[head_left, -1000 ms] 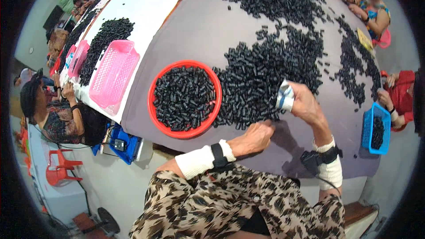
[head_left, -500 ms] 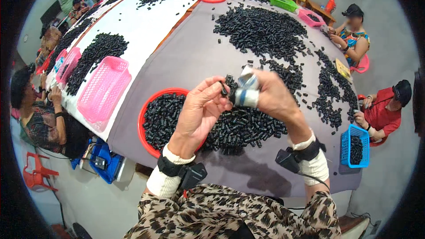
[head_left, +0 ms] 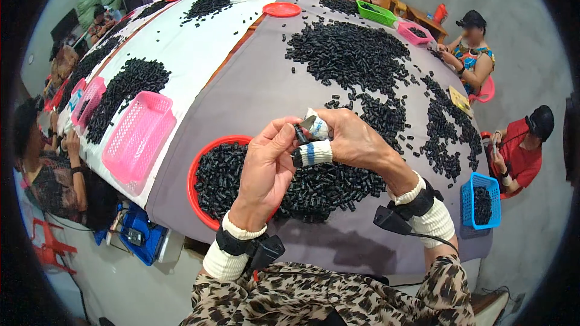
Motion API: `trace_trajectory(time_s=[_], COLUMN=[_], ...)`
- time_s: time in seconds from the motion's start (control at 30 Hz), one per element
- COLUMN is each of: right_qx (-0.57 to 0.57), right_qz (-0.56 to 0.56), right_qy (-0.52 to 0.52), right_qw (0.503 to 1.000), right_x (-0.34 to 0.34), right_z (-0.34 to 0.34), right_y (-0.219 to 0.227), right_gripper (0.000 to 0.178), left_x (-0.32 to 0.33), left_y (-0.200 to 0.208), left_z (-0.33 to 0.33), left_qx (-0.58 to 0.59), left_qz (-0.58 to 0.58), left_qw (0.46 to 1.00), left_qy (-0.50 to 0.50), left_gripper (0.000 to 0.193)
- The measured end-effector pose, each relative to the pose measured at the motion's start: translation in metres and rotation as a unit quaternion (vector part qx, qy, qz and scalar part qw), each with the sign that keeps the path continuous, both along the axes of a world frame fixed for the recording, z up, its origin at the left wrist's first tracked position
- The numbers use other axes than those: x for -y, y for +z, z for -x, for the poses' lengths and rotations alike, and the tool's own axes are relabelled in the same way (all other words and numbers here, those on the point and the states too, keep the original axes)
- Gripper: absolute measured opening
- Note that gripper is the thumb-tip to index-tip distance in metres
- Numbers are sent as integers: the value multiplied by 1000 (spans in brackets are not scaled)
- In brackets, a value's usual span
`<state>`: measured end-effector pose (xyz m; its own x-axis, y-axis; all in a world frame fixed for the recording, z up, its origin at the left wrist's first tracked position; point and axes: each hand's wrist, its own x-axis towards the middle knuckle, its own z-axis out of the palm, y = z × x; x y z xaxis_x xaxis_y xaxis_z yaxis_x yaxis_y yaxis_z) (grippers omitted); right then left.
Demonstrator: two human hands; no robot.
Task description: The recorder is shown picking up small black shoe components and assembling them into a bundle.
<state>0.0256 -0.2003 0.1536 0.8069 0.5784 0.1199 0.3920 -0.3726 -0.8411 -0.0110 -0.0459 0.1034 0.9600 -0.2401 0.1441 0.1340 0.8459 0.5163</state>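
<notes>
Tablecloth (head_left: 241,102) in front of you is grey and loaded with loose black pieces, so going by that you've got loads left. Biggest lot is the far heap (head_left: 350,54), with the nearer heap (head_left: 338,196) right under and past your hands. Just left of that sits your red basin (head_left: 193,175), full of the same stuff, but no way to tell if those are finished or waiting, sorry.

Your hands are together above the basin and near heap. Left hand (head_left: 269,166) is pinching one piece between thumb and finger, and your right hand (head_left: 359,139) is curled in close against it, gripping what looks like a small grey blade (head_left: 309,122). White wraps with blue marks (head_left: 321,152) cover some of those right fingers, so part of the grip is hidden. I'd call this one piece mid-job, not done.

As for that black piece (head_left: 300,134), it's up at your left fingertips, held tilted, short and roughly cylindrical, with a bit of shine. Fine detail on its end is too small to make out.
</notes>
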Motion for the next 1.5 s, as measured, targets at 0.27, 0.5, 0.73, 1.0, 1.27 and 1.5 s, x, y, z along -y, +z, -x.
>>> trace_trajectory(time_s=[0.27,0.5,0.73,1.0,1.27,1.5], right_qx=[11,-8,-31,-11,10,-9], right_qz=[-46,-69,-79,-64,-42,-40], right_qy=[-44,-62,-79,-71,-52,-34], right_qw=[998,996,993,995,998,999], right_x=[9,22,36,47,55,59], right_z=[2,2,6,7,6,6], right_y=[-13,-21,-30,-35,-38,-42], right_gripper=[35,32,35,39,35,33], left_x=[8,21,33,42,48,51], left_y=[-6,-8,-10,-15,-19,-17], left_z=[-6,-9,-9,-11,-10,-9], left_qx=[9,15,9,-14,-25,-45], left_qz=[-53,-66,-82,-86,-96,-97], left_qw=[998,998,997,996,994,994], left_qy=[40,10,-2,-34,-36,-36], left_gripper=[19,21,25,24,23,24])
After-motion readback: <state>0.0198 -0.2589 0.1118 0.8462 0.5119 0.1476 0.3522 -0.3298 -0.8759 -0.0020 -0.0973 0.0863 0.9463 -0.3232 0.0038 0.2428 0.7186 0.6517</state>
